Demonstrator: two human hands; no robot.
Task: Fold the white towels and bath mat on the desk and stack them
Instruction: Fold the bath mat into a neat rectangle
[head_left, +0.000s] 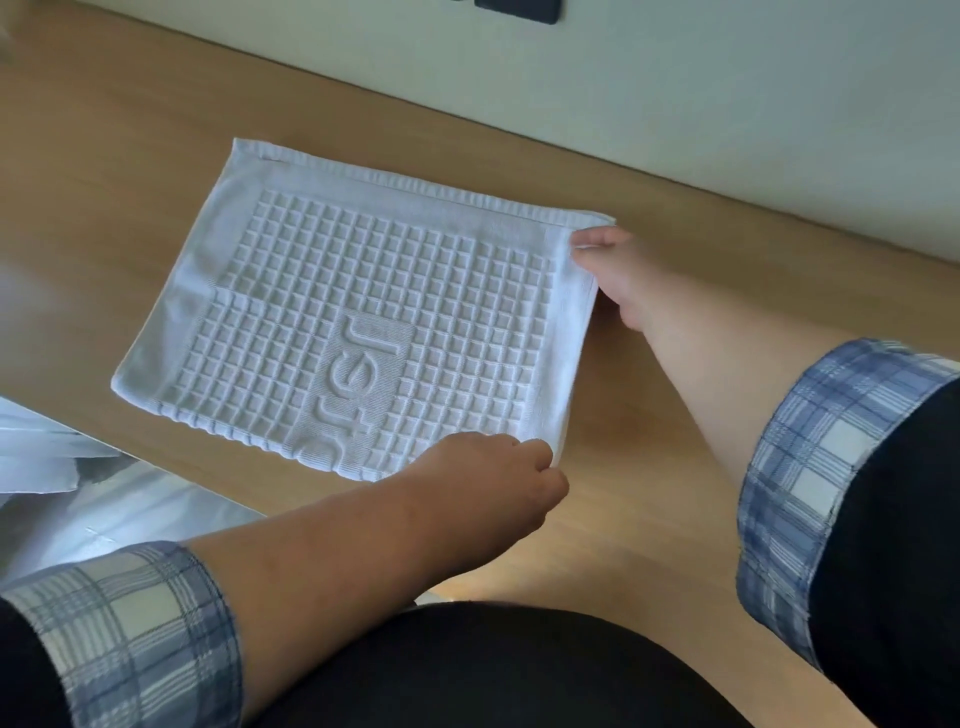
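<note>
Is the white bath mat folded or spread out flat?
Folded: the bath mat shows doubled layers along its right edge, and its lettering stops at the near edge.

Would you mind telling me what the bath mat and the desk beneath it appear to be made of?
Bath mat: probably thick white woven cotton terry with a matte finish, judging by the raised waffle grid, the ribbed border and the woven-in letters.
Desk: looks like light wood-grain laminate or veneer, smooth with a soft sheen. It shows faint grain lines and reflected light, though it could also be solid wood.

Wooden desk (156, 156), light-brown top: one white bath mat (353, 322), folded, grid-textured with raised lettering, lying flat on it.
</note>
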